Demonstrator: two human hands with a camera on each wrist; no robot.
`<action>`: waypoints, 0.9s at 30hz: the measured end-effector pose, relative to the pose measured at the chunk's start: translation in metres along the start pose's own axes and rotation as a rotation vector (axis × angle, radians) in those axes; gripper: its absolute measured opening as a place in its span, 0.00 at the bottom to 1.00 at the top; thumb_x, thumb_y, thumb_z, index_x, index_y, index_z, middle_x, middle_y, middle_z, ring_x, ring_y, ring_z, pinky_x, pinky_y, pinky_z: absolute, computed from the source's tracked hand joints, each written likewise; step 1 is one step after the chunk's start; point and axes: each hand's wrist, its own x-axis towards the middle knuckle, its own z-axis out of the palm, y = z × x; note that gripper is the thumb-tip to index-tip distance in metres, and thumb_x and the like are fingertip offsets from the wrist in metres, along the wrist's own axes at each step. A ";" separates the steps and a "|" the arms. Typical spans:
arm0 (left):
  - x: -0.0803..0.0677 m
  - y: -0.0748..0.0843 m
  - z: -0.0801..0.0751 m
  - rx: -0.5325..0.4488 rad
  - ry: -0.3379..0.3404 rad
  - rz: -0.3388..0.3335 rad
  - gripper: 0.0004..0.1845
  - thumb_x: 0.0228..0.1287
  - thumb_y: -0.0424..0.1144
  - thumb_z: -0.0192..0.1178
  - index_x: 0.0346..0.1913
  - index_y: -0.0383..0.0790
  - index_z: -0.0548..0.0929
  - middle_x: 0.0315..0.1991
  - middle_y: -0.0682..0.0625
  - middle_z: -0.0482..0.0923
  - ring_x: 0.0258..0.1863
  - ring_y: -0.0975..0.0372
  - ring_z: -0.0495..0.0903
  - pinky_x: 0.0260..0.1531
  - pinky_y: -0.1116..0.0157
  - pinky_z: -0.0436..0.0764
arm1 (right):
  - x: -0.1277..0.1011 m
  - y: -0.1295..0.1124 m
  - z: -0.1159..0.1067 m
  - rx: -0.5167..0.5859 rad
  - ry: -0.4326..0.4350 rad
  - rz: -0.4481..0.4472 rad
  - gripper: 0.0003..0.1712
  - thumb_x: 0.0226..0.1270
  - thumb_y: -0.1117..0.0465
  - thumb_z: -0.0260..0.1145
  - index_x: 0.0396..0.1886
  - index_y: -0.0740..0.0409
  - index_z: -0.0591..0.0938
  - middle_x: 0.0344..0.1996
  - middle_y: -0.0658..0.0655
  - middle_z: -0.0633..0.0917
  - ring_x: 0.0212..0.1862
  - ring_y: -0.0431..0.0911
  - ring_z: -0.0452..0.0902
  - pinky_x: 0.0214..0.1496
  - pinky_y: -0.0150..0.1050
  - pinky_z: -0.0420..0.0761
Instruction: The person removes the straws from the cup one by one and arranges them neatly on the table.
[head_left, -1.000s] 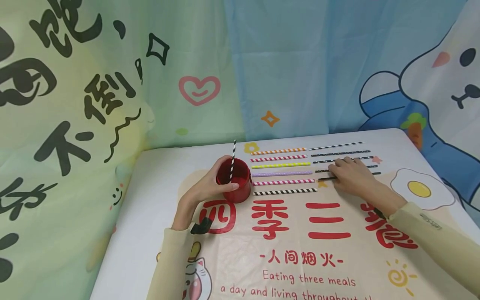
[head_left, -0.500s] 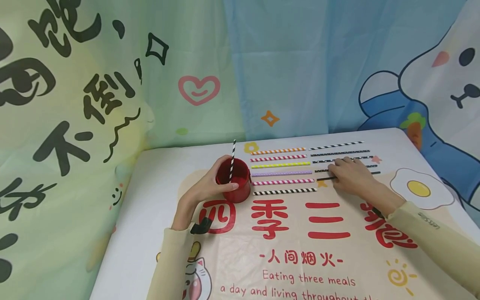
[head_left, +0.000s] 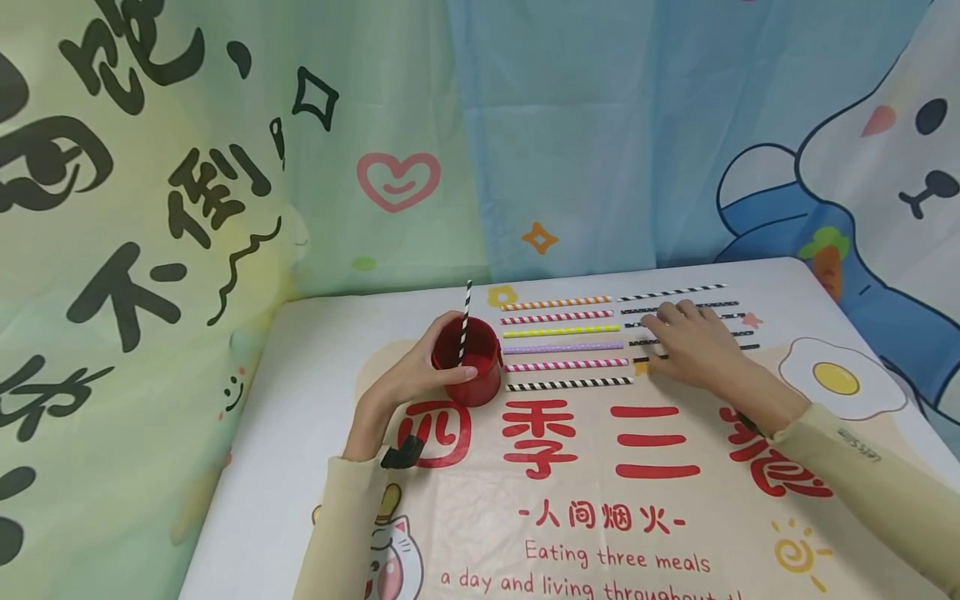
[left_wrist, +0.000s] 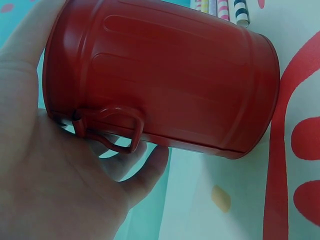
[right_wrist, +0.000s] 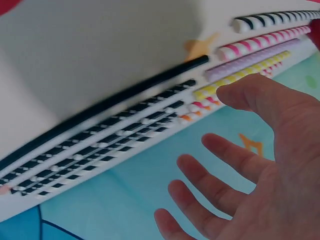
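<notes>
Head view shows right hand (head_left: pixel 693 346) now lifted, fingers spread, off the black straw (head_left: pixel 742 347); left hand (head_left: pixel 420 371) grips the red cup (head_left: pixel 468 362).

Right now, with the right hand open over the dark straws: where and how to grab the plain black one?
Pinch the plain black straw near its left end, beside the star print, coming from above with right hand. It lies flat on the mat, nearest the person, so that side is free; patterned straws crowd its far side.
</notes>
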 end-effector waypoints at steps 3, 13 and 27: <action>0.000 0.001 0.000 0.001 0.001 0.002 0.46 0.59 0.42 0.72 0.75 0.59 0.56 0.67 0.53 0.67 0.67 0.54 0.68 0.53 0.55 0.84 | 0.003 -0.007 -0.007 0.000 0.024 -0.001 0.33 0.62 0.49 0.69 0.64 0.59 0.75 0.58 0.68 0.76 0.63 0.67 0.66 0.63 0.69 0.69; -0.001 0.000 0.000 0.003 0.001 -0.003 0.45 0.59 0.43 0.72 0.75 0.60 0.56 0.66 0.54 0.67 0.67 0.54 0.68 0.53 0.55 0.84 | 0.022 -0.041 -0.025 0.105 0.031 0.021 0.37 0.66 0.47 0.65 0.71 0.56 0.70 0.66 0.67 0.71 0.67 0.66 0.63 0.67 0.68 0.67; 0.001 -0.001 -0.001 0.002 -0.005 0.013 0.45 0.59 0.43 0.71 0.74 0.58 0.56 0.66 0.53 0.67 0.67 0.55 0.67 0.53 0.56 0.84 | 0.065 -0.129 -0.024 1.197 -0.002 0.092 0.26 0.72 0.47 0.65 0.64 0.52 0.76 0.62 0.55 0.79 0.64 0.53 0.75 0.66 0.55 0.76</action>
